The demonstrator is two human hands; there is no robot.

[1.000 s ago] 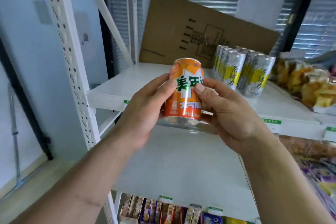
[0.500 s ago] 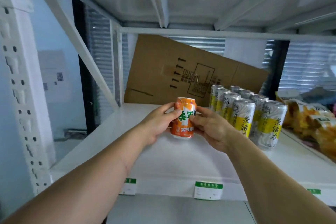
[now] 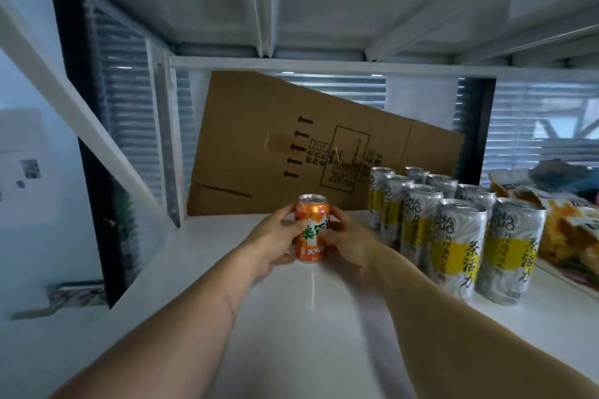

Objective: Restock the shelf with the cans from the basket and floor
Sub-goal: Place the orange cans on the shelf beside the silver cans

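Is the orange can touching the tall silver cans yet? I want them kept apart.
No, the orange can, held by both hands, stands on the shelf clearly left of the silver cans.

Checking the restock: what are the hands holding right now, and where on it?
Both hold the orange can by its sides: left hand around its left side, right hand around its right. It stands upright on the shelf.

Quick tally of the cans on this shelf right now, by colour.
Short orange soda can, gripped by left hand and right hand: 1
Tall silver-and-yellow tea cans: 8 visible, in two rows; more could be hidden behind
Total: 9 visible
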